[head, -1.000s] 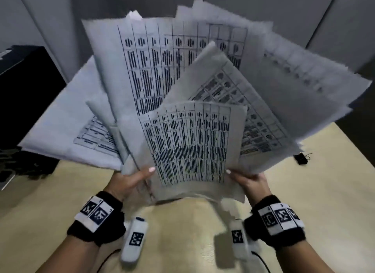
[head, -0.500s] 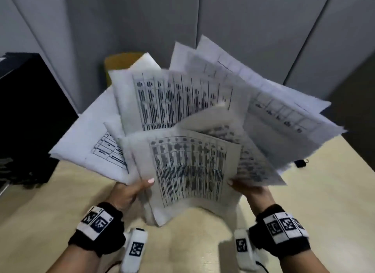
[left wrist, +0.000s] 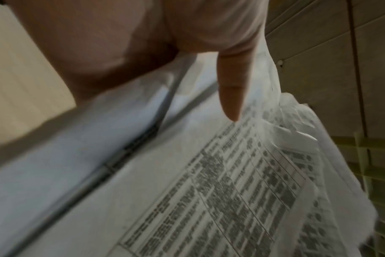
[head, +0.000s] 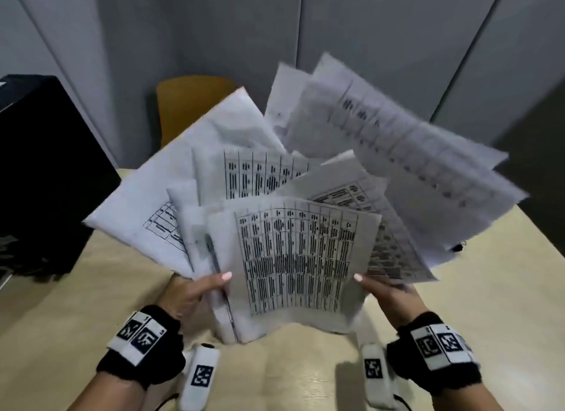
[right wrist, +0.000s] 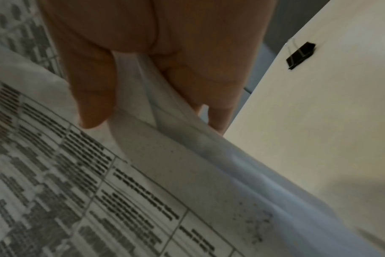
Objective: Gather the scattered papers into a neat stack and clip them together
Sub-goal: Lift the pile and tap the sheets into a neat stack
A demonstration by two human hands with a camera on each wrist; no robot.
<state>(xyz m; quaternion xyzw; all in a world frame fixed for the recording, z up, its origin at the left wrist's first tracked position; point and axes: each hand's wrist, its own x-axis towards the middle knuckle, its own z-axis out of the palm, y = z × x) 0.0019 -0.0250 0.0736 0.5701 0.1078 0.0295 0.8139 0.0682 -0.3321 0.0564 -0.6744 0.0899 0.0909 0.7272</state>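
Note:
A fanned, uneven bundle of printed papers (head: pixel 293 257) stands tilted above the beige table (head: pixel 458 303), lower edges near the tabletop. My left hand (head: pixel 195 291) grips the bundle's left edge, thumb on the front sheet; the same papers (left wrist: pixel 187 191) fill the left wrist view under my left hand (left wrist: pixel 229 90). My right hand (head: pixel 385 291) pinches the right edge; the right wrist view shows this hand (right wrist: pixel 125 97) with sheets of the papers (right wrist: pixel 99 182) between thumb and fingers. A black binder clip (head: pixel 457 247) lies on the table at right, seen also as binder clip (right wrist: pixel 301 55).
A black box (head: pixel 39 172) stands at the table's left. An orange chair back (head: pixel 189 107) shows behind the papers, against grey wall panels. The table (right wrist: pixel 319 121) spreads to the right of the papers.
The fanned bundle has dropped lower and tilted away toward the table, sheets sliding down. Both hands keep their hold on its edges.

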